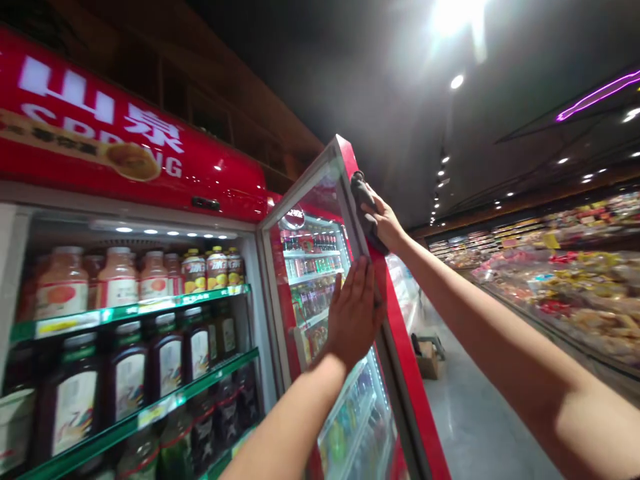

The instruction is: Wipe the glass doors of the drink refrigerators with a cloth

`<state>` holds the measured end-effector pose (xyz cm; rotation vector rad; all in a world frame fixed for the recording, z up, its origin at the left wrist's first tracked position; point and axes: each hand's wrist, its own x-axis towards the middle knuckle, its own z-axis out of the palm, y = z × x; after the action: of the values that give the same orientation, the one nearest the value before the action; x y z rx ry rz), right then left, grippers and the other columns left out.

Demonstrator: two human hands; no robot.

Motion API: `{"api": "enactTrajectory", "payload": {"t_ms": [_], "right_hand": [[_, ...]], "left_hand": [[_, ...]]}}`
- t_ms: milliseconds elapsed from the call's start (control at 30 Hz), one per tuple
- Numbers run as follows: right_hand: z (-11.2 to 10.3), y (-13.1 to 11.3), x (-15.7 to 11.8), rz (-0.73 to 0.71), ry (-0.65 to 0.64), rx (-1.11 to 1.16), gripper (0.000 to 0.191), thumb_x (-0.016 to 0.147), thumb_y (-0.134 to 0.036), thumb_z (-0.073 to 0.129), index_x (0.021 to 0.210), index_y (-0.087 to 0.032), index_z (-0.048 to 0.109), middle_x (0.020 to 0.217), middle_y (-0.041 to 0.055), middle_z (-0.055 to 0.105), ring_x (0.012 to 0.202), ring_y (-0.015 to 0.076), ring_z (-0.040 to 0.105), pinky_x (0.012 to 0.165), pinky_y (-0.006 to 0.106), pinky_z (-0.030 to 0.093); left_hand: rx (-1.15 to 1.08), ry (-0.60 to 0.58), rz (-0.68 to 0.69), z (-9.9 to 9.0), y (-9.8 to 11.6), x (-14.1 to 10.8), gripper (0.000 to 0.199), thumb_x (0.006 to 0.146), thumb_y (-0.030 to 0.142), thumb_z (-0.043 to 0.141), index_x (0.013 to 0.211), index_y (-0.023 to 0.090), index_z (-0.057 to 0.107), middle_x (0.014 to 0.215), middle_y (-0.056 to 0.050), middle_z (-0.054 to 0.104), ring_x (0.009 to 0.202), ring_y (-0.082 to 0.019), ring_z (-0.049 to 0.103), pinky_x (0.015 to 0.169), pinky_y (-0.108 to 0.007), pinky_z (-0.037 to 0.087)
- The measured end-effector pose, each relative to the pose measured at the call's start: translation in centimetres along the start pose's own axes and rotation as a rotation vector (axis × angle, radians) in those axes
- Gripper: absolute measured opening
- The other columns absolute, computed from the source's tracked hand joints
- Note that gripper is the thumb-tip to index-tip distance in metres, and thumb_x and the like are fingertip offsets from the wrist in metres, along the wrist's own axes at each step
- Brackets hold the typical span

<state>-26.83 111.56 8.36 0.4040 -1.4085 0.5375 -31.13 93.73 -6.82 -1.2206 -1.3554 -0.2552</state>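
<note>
A glass fridge door with a red frame stands swung open in the middle of the view. My right hand holds a dark grey cloth against the upper part of the red door edge. Lower down, my left hand lies against the inner side of the door frame, fingers stretched upward, with nothing seen in it. To the left is the open red fridge, with bottles on green-edged shelves.
Through the door glass, more lit drink shelves show. A cardboard box sits on the floor beyond the door. Displays of packaged food line the right side.
</note>
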Motion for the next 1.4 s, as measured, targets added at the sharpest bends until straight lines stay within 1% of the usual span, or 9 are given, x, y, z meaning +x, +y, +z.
{"api": "enactTrajectory", "payload": {"t_ms": [133,233,400,600,867,967,1100,1300,1400], "right_hand": [[0.0,-2.9,-12.2,0.191,-0.044,0.168,0.053,0.092,-0.045,0.056,0.142,-0.026,0.056,0.147,0.0047,0.057,0.137,0.0231,0.051,0.117,0.044,0.038],[1.5,-5.6,-18.0,0.266,-0.051,0.223,0.051,0.092,-0.048,0.057,0.139,-0.029,0.057,0.142,0.0051,0.062,0.133,0.025,0.055,0.113,0.046,0.043],[7.0,-10.1,-18.1,0.416,0.018,0.454,0.045,0.091,-0.053,0.059,0.129,-0.029,0.063,0.127,0.004,0.069,0.116,0.0237,0.065,0.105,0.041,0.051],[15.5,-13.1,-17.1,0.482,-0.04,0.775,0.054,0.095,-0.057,0.049,0.137,-0.025,0.058,0.124,0.0072,0.071,0.109,0.026,0.069,0.098,0.042,0.056],[24.9,-13.3,-24.5,0.339,-0.171,0.685,0.049,0.086,-0.028,0.059,0.134,-0.025,0.064,0.147,0.01,0.057,0.138,0.0268,0.051,0.118,0.051,0.038],[25.5,-12.4,-26.0,0.244,-0.371,0.719,0.048,0.078,-0.012,0.056,0.122,-0.026,0.071,0.141,0.0075,0.063,0.132,0.0253,0.057,0.114,0.047,0.043],[24.3,-8.6,-26.0,0.231,-0.574,0.738,0.052,0.072,-0.005,0.053,0.116,-0.024,0.073,0.123,0.0047,0.074,0.119,0.0239,0.066,0.11,0.045,0.048],[20.7,2.6,-27.0,0.382,-0.463,0.58,0.042,0.077,-0.015,0.057,0.115,-0.022,0.074,0.112,0.0068,0.077,0.103,0.0245,0.072,0.095,0.045,0.056],[21.6,7.5,-27.0,0.358,-0.294,0.418,0.036,0.081,-0.021,0.058,0.113,-0.022,0.075,0.109,0.0086,0.076,0.101,0.0261,0.072,0.094,0.048,0.057]], "left_hand": [[-0.071,-0.012,-0.082,-2.5,-0.6,-2.8,0.075,0.1,0.033,0.04,0.161,0.009,0.003,0.168,-0.017,0.014,0.157,-0.026,0.009,0.126,-0.05,0.025],[-0.135,0.013,-0.141,-4.7,-1.8,-4.0,0.077,0.1,0.026,0.036,0.16,0.011,-0.011,0.169,-0.017,0.006,0.156,-0.025,0.003,0.126,-0.05,0.024],[-0.124,0.072,-0.278,-8.2,-4.5,-5.1,0.09,0.099,0.027,0.042,0.156,0.014,-0.026,0.169,-0.018,-0.007,0.155,-0.027,-0.001,0.126,-0.046,0.027],[0.073,0.104,-0.381,-12.7,-7.9,-7.9,0.095,0.098,0.032,0.048,0.157,0.013,-0.023,0.168,-0.022,-0.003,0.156,-0.034,0.004,0.124,-0.054,0.027],[0.505,0.041,-0.429,-16.1,-10.5,-8.0,0.085,0.094,0.029,0.053,0.163,0.016,0.005,0.169,-0.017,0.01,0.156,-0.037,0.007,0.124,-0.066,0.009],[0.568,-0.051,-0.416,-15.2,-11.9,-7.8,0.078,0.093,0.031,0.056,0.161,0.018,0.02,0.168,-0.016,0.016,0.156,-0.035,0.011,0.124,-0.066,0.003],[0.59,-0.192,-0.451,-11.4,-13.6,-8.6,0.07,0.091,0.028,0.057,0.156,0.015,0.034,0.167,-0.017,0.019,0.156,-0.033,0.013,0.125,-0.063,0.008],[0.622,-0.317,-0.456,-3.9,-15.6,-11.5,0.067,0.09,0.026,0.056,0.154,0.017,0.04,0.166,-0.015,0.023,0.156,-0.03,0.014,0.125,-0.061,0.011],[0.653,-0.364,-0.457,-0.9,-16.6,-13.4,0.066,0.089,0.024,0.056,0.154,0.018,0.04,0.166,-0.014,0.024,0.156,-0.029,0.015,0.125,-0.06,0.012]]}}
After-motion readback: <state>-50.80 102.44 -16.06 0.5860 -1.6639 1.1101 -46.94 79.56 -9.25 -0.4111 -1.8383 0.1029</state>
